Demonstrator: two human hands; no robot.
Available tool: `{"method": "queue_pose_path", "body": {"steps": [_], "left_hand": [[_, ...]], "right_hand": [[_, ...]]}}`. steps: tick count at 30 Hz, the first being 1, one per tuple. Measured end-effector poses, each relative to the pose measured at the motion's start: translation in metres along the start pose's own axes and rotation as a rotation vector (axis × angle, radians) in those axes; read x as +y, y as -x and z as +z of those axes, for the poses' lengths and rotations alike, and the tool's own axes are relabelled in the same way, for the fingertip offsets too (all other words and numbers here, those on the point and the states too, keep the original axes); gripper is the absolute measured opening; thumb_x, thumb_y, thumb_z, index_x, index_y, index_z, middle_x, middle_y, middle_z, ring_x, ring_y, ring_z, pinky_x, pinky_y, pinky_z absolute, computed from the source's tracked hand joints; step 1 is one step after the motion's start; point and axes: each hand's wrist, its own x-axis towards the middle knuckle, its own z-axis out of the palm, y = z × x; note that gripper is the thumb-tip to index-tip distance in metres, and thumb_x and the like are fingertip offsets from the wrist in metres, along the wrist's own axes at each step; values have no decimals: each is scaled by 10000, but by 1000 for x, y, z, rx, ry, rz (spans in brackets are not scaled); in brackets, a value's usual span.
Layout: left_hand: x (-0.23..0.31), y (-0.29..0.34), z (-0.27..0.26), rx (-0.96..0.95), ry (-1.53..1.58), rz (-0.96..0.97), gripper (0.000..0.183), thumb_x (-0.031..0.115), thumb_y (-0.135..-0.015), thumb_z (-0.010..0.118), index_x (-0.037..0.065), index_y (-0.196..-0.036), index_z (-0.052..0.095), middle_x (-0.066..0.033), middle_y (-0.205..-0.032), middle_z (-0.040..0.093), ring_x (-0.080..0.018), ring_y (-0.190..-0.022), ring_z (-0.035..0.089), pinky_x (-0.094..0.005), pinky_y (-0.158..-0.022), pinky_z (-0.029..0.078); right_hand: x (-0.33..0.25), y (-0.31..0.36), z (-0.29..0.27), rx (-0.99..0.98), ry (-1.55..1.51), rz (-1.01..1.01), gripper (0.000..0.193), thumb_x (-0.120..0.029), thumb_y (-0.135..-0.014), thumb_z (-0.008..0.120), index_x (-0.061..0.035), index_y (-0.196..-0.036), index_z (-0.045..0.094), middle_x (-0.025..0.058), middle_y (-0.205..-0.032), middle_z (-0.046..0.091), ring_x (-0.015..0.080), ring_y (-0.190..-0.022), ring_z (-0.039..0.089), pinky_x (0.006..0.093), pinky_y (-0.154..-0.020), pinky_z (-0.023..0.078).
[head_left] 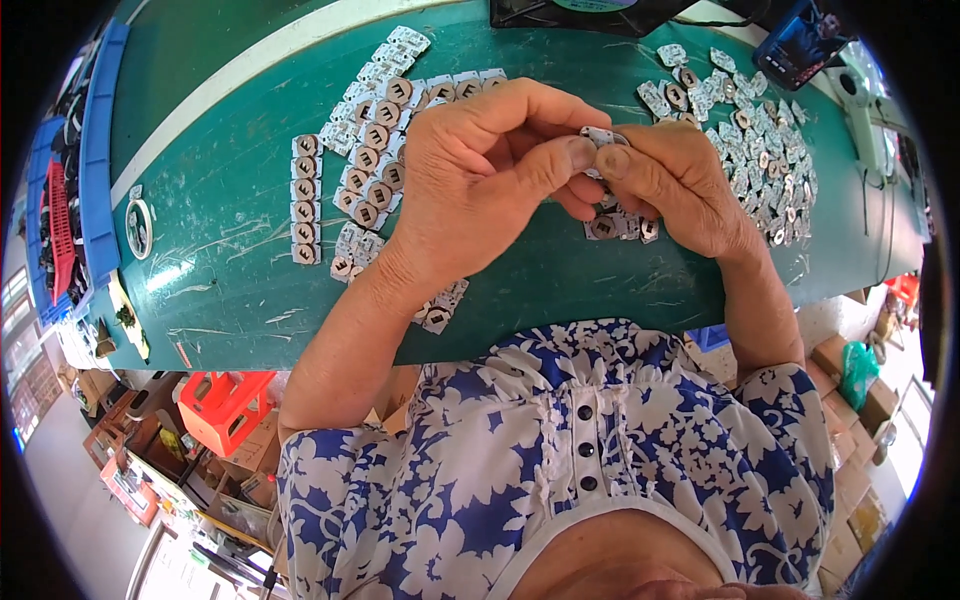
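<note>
Thumb and fingers of my left hand [470, 175] pinch a small whitish part [597, 134] by its left side. My right hand [680, 180] closes on the same part from the right, its thumb tip almost meeting the left one. Most of the part is hidden by the fingertips, so its exact kind cannot be made out. Beneath the hands lie several similar small parts [603, 228], some with round brownish discs. Left of my left hand, more of these parts with dark-marked round discs lie in close rows [366, 158], and one separate column [305, 200] stands further left.
A loose heap of small whitish parts [765, 165] covers the table's right side. The green tabletop [240, 270] is scratched. At left are a white ring [139, 228] and a blue tray [103, 150]; a phone-like screen [800, 45] stands back right. An orange stool [225, 408] is below.
</note>
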Motion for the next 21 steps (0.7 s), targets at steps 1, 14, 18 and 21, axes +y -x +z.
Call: {"method": "queue_pose_path", "body": {"steps": [1,14,18,21], "left_hand": [[-1,0,-1,2,78,-17,190,44,-951,653,-27,-1125,675,-96,-932,708,-162,-758,724,-292,-649,628],[2,-2,-3,-33,298,-110,206,90,-986,617,-35,-1147,647,-98,-912,691,-146,-657,694,-306,-555,620],[0,-1,4,101,173,-10,192,34,-941,669,-32,-1121,651,-96,-901,692,-134,-723,697,-278,-608,613],[3,7,10,157,-118,111,195,4,-903,710,-24,-1089,659,-83,-894,694,-123,-745,693,-251,-644,596]], "right_hand": [[-1,0,2,22,-28,31,369,-319,-1061,500,-23,-910,658,1,-575,502,67,-505,448,257,-458,362],[-9,1,17,65,-769,196,484,-335,-1061,464,-62,-660,458,3,-501,381,94,-381,378,248,-366,313],[-9,-1,17,139,-781,277,482,-339,-1056,468,-66,-658,455,8,-499,383,90,-373,359,248,-363,301],[-4,-2,16,135,-848,252,479,-337,-1052,469,-60,-661,464,15,-496,385,90,-365,346,247,-359,294]]}}
